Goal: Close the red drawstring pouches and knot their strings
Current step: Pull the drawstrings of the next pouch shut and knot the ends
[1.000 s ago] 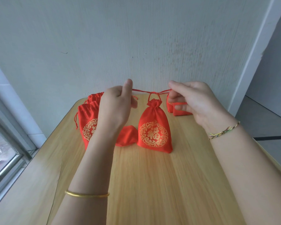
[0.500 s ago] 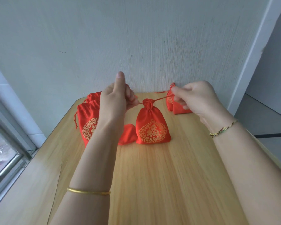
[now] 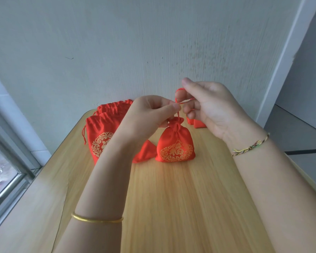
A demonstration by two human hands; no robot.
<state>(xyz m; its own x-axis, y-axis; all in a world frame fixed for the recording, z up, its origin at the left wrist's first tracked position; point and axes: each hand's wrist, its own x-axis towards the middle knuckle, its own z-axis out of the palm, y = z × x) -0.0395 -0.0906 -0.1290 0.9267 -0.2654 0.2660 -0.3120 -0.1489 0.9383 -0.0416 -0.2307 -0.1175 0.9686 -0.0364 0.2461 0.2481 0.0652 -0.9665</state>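
Note:
A red pouch (image 3: 175, 143) with a gold emblem stands upright on the wooden table (image 3: 171, 207), its neck gathered tight. Its red strings (image 3: 180, 99) rise from the neck into both hands. My left hand (image 3: 146, 117) pinches the strings just above the neck. Close beside it, my right hand (image 3: 208, 105) has a string looped over its fingers. A stack of flat, open red pouches (image 3: 102, 132) lies at the back left, partly hidden by my left arm.
A small plain red pouch (image 3: 144, 152) lies behind my left wrist. More red pouches (image 3: 199, 123) sit at the back right under my right hand. A wall stands right behind the table, a window at the left, and the table edge at the right.
The hands, which held the strings stretched apart, have come together above the pouch's neck. The pouch has settled lower on the table and the strings now loop around my right fingers.

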